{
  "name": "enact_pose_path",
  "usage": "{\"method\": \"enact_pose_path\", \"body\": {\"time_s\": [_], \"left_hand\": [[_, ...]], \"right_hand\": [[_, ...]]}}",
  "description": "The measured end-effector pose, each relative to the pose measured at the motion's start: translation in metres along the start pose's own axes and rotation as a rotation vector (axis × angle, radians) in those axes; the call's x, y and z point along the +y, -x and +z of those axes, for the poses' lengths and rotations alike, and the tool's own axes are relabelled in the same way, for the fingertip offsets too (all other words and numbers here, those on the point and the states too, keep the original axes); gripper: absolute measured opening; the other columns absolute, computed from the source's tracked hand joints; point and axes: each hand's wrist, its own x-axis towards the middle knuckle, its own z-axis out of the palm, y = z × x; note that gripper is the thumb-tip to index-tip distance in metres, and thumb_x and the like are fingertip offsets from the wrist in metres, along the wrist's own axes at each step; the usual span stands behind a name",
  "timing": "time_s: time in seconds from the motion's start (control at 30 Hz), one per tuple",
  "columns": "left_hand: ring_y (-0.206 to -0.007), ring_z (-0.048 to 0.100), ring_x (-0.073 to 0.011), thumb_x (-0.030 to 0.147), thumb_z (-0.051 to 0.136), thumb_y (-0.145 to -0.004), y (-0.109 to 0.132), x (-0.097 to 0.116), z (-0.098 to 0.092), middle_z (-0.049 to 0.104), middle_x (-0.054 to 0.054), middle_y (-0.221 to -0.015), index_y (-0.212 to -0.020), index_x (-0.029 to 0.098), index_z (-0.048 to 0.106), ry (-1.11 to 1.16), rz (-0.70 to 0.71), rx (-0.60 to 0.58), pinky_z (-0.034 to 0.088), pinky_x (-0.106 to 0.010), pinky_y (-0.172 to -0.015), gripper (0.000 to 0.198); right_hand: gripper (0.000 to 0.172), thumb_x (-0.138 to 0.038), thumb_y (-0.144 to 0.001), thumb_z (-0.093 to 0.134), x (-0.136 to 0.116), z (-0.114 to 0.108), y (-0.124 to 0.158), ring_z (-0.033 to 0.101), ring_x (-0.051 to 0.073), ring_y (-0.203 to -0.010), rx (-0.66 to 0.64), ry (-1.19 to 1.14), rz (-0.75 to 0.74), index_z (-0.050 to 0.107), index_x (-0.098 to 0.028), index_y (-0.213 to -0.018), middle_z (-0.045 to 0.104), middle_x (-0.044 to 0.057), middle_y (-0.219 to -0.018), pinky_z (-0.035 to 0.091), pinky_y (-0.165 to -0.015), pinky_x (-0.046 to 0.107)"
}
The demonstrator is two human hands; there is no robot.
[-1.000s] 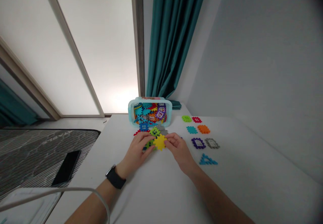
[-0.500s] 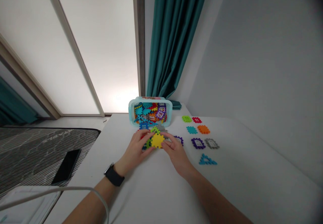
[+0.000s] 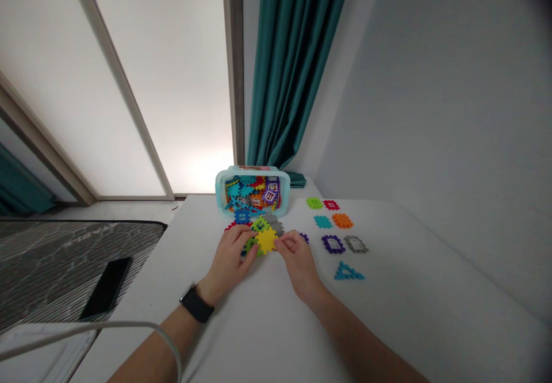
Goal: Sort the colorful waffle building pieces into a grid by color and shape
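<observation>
1. Your white table (image 3: pixel 409 256) carries everything here.
2. The pale blue tub (image 3: pixel 252 211) holds most of the plastic pieces, so much looks left; seven shapes, one a blue triangle (image 3: pixel 348 272), already lie laid out to your right.
3. Your left hand (image 3: pixel 228 259) rests on the loose pieces (image 3: pixel 252 246) before the tub; you cannot tell whether its fingers grip.
4. Your right hand (image 3: pixel 299 262) pinches the yellow piece (image 3: pixel 266 240), fingertips (image 3: pixel 280 244) narrow on its edge.

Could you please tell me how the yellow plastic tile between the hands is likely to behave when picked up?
The yellow tile looks stiff, as its notched outline stays crisp between the left hand and right hand. It is probably light for its size, being thin moulded plastic. Its flat shape seems unlikely to roll, and its notches should aid grip.
</observation>
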Motion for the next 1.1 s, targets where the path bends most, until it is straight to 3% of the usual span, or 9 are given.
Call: {"method": "enact_pose_path", "body": {"time_s": [0.13,0.27,0.43,0.57,0.7,0.87,1.1], "left_hand": [[-0.112,0.058,-0.0300,0.038,0.077,-0.081,0.001,0.000,0.000,0.062,-0.013,-0.120,-0.123,0.020,0.057,-0.089,0.038,-0.044,0.050,-0.047,-0.095,0.050],[-0.111,0.059,-0.0285,0.034,0.073,-0.084,-0.001,-0.005,-0.004,0.061,-0.012,-0.120,-0.122,0.021,0.058,-0.121,0.041,-0.039,0.051,-0.045,-0.094,0.042],[-0.116,0.057,-0.0290,0.029,0.071,-0.084,-0.003,-0.011,-0.013,0.058,-0.012,-0.124,-0.127,0.023,0.057,-0.120,0.055,-0.026,0.049,-0.045,-0.098,0.046],[-0.115,0.056,-0.0286,0.030,0.071,-0.084,-0.003,-0.015,-0.017,0.056,-0.012,-0.126,-0.130,0.025,0.056,-0.097,0.056,-0.019,0.048,-0.046,-0.099,0.049],[-0.117,0.055,-0.0287,0.029,0.069,-0.085,-0.003,-0.012,-0.015,0.055,-0.012,-0.126,-0.131,0.024,0.056,-0.060,0.057,-0.019,0.048,-0.046,-0.100,0.048],[-0.118,0.055,-0.0279,0.029,0.068,-0.086,0.000,-0.005,-0.011,0.055,-0.013,-0.126,-0.130,0.024,0.055,0.003,0.048,-0.021,0.049,-0.044,-0.099,0.046],[-0.112,0.058,-0.0281,0.032,0.071,-0.086,0.001,0.000,0.002,0.062,-0.011,-0.118,-0.126,0.023,0.058,-0.021,0.034,-0.033,0.049,-0.046,-0.096,0.044]], "right_hand": [[0.045,-0.054,-0.066,0.083,0.001,0.000,0.001,0.064,0.018,-0.065,0.000,-0.028,0.045,0.053,-0.023,-0.080,0.069,-0.002,-0.068,0.049,-0.067,0.030],[0.039,-0.053,-0.076,0.075,0.004,-0.002,0.001,0.066,0.019,-0.069,-0.087,0.033,0.016,0.052,-0.024,-0.089,0.070,-0.001,-0.073,0.050,-0.069,0.031],[0.020,-0.035,-0.090,0.060,-0.002,-0.011,0.000,0.067,0.022,-0.094,-0.100,0.440,-0.356,0.058,-0.023,-0.106,0.071,0.006,-0.100,0.052,-0.088,0.039],[0.030,-0.022,-0.090,0.057,-0.011,-0.020,-0.001,0.059,0.027,-0.118,-0.238,0.717,-0.665,0.060,-0.026,-0.119,0.065,0.010,-0.124,0.046,-0.104,0.047],[0.034,-0.018,-0.090,0.058,-0.012,-0.025,-0.002,0.056,0.027,-0.125,-0.325,0.834,-0.812,0.058,-0.027,-0.123,0.061,0.010,-0.131,0.044,-0.108,0.049],[0.030,-0.020,-0.091,0.061,-0.010,-0.029,-0.004,0.055,0.027,-0.125,-0.342,0.896,-0.873,0.057,-0.026,-0.120,0.059,0.012,-0.132,0.046,-0.106,0.048],[0.032,-0.018,-0.090,0.061,-0.022,-0.039,-0.008,0.055,0.028,-0.125,-0.401,0.983,-0.815,0.058,-0.026,-0.121,0.063,0.010,-0.132,0.044,-0.107,0.052]]}}
